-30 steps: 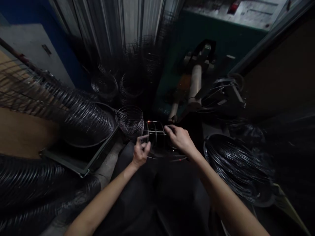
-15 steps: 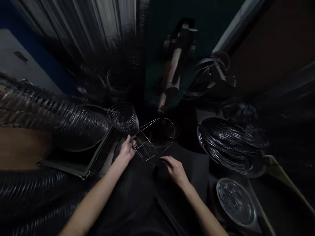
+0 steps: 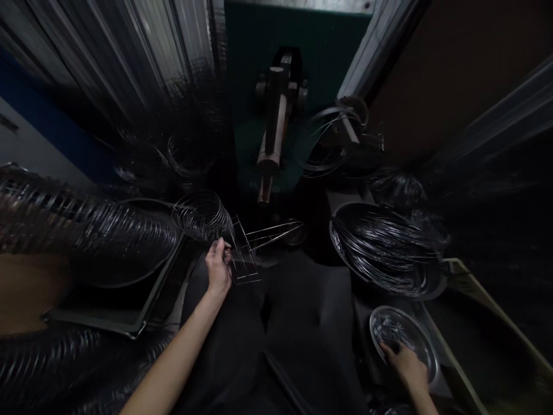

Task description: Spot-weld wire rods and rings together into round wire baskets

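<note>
My left hand (image 3: 219, 268) is closed on the edge of a wire frame (image 3: 246, 253), a small grid of thin metal rods with a long loop reaching to the right. The frame is tilted above the dark cloth over my lap. My right hand (image 3: 408, 369) reaches into a round metal dish (image 3: 430, 346) at the lower right. Its bent fingertips are down at the small metal pieces (image 3: 389, 327) lying there. Whether a piece is between the fingers is too dark and small to make out.
Ahead stands a green machine (image 3: 246, 69) with a projecting arm (image 3: 272, 138). A wide basin of wire pieces (image 3: 389, 248) is at right. A wire coil (image 3: 201, 214) and long stacks of wire parts (image 3: 86, 216) are at left, above a dark crate (image 3: 140, 328).
My right hand has gone from beside the wire frame down and right into the dish. The frame has turned in my left hand, so its loop looks narrower. The whole view has shifted.
</note>
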{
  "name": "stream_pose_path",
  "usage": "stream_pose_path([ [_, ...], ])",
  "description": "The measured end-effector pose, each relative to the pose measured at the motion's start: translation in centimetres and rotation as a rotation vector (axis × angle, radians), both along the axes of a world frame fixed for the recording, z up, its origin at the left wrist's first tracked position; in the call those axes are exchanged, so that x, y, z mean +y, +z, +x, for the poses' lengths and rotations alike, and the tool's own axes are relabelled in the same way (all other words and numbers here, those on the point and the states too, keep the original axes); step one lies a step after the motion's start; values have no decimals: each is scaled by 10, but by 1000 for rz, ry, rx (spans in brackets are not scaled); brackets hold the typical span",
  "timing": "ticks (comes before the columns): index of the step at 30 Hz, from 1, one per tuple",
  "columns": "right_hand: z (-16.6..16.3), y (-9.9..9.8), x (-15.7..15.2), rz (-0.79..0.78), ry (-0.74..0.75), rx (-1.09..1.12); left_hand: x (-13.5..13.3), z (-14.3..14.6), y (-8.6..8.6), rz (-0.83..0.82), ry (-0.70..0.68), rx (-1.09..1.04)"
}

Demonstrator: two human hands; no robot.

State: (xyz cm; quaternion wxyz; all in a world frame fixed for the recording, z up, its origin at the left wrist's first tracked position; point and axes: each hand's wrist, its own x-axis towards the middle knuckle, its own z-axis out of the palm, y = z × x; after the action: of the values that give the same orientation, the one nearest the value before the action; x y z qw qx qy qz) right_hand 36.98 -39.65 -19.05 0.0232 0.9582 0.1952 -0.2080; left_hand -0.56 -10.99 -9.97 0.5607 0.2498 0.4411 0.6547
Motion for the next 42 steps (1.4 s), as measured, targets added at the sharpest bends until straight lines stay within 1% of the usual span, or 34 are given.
stream_pose_path([
  [4, -3, 13, -5, 21, -106, -59, 7, -2, 1, 57, 6, 42],
  [6, -6, 23, -5, 57, -90, -101, 11, -3, 3, 84, 36, 36],
  [8, -11, 36, 0, 98, -27, -118, 15, -5, 5, 107, 59, 28],
  [9, -14, 44, 5, 116, -4, -127, 17, -6, 7, 117, 66, 29],
  [11, -23, 62, 25, 165, -16, -159, 20, -8, 11, 140, 72, 39],
  [12, -30, 71, 39, 213, -48, -167, 21, -9, 13, 152, 76, 44],
  [13, -40, 81, 55, 296, -78, -148, 22, -10, 14, 162, 82, 47],
  [15, -67, 100, 97, 554, -107, -5, 24, -11, 17, 179, 97, 41],
  [16, -83, 108, 120, 737, -80, 136, 24, -11, 18, 184, 106, 34],
  [17, -101, 116, 145, 879, -62, 291, 25, -10, 19, 187, 114, 27],
  [18, -120, 123, 169, 964, -46, 438, 25, -10, 19, 191, 119, 19],
  [20, -155, 135, 215, 1084, -67, 692, 25, -9, 20, 197, 120, 3],
  [22, -182, 145, 251, 1185, -129, 882, 25, -8, 19, 194, 115, -9],
  [23, -192, 150, 263, 1234, -162, 961, 25, -9, 19, 189, 113, -10],
  [25, -205, 157, 279, 1309, -218, 1094, 26, -10, 17, 175, 117, -8],
  [28, -214, 161, 289, 1327, -273, 1211, 29, -14, 12, 160, 134, 0],
  [34, -223, 162, 297, 1286, -381, 1279, 35, -19, 2, 139, 134, 36],
  [38, -227, 168, 302, 1262, -399, 1263, 38, -19, 3, 137, 139, 55],
  [42, -228, 171, 304, 1272, -401, 1266, 41, -17, 6, 125, 147, 46],
])
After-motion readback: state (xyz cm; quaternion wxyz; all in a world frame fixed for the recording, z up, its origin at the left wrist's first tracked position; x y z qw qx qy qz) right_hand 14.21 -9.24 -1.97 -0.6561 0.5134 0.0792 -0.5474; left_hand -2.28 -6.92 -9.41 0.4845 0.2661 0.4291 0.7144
